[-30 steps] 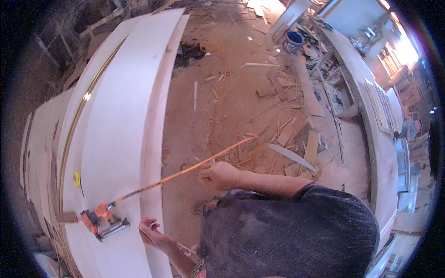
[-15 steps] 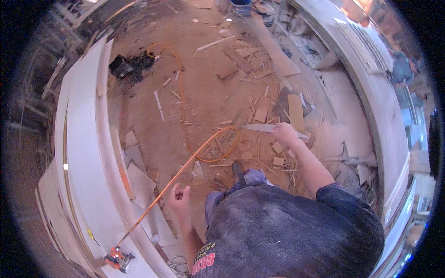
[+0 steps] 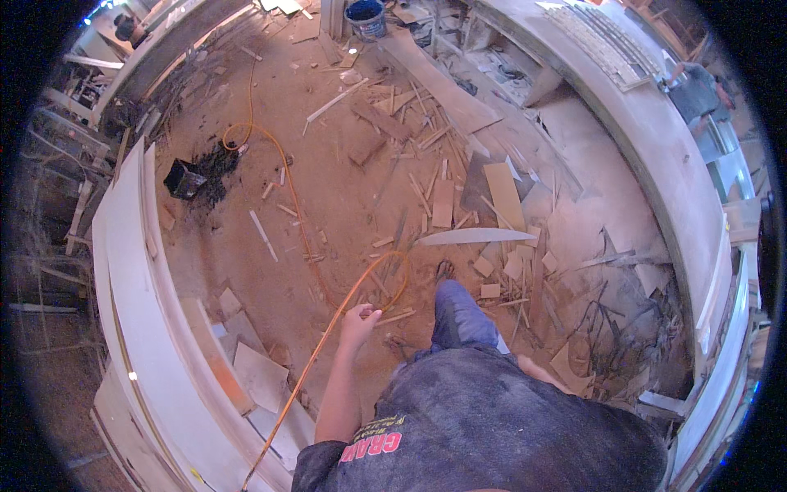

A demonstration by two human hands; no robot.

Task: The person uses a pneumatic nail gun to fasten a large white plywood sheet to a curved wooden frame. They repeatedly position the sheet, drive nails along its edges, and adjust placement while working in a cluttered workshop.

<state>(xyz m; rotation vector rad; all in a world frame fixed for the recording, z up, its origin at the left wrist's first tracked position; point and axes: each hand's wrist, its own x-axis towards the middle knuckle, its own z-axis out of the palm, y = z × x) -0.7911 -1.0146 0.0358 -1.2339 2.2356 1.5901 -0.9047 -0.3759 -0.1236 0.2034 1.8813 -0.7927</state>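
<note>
Read clock from left hand, 12 toward top of view. Holds left hand (image 3: 359, 322) out past the torso, just beside orange hose (image 3: 307, 371); cannot tell if touching. Has left fingers (image 3: 361, 311) half-curled toward thumb; cannot tell if grasping anything small. Shows right hand (image 3: 526, 364) only in part, at 4 o'clock, low beside jeans leg (image 3: 463, 316); cannot tell right fingers, clenched or released.

Traces hose from bottom edge at 7 o'clock, up past left hand, into a loop on floor (image 3: 344, 197) at 1 o'clock, then away toward 11 o'clock with a smaller loop there. Puts foot (image 3: 445, 271) at 2 o'clock, on floor, near pale curved strip (image 3: 475, 236), lying flat. Places tan panel (image 3: 503, 195) beyond strip, between 1 and 2 o'clock, among wood scraps (image 3: 443, 203).

Shows long white boards (image 3: 147, 287) along left side at 9 o'clock; offcuts (image 3: 261, 377) on floor at 8 o'clock, between boards and hose. Has black bin (image 3: 184, 179) tipped at 10 o'clock, beside dark spill (image 3: 216, 170). Sets blue bucket (image 3: 366, 20) at 12 o'clock, far off. Runs long dusty bench (image 3: 648, 156) down right side, with slats (image 3: 597, 45) on top toward 2 o'clock. Includes co-worker (image 3: 701, 92) beyond bench at 2 o'clock, another person (image 3: 127, 29) at 11 o'clock, near the rim.
</note>
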